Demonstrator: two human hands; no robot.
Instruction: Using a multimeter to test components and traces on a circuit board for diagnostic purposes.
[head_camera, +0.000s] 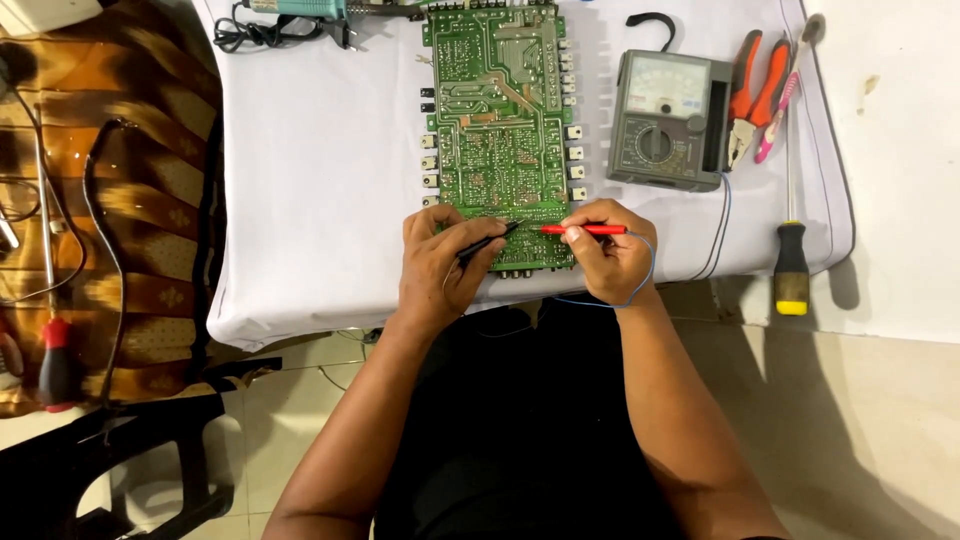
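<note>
A slip looked the likeliest trouble: both probe tips stood close together on the crowded solder side of the green circuit board (500, 120), so a small wobble could have bridged neighbouring joints. The left hand (440, 265) had its fingers closed round the black probe (488, 242), the right hand (608, 258) pinched the red probe (585, 230). The board lay on the white surface (320, 170), its near edge under the fingertips, the grey meter (668, 120) just beside it

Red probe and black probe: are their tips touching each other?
Apart. The head view shows bare green circuit board between the red probe tip and the black probe tip.
</note>
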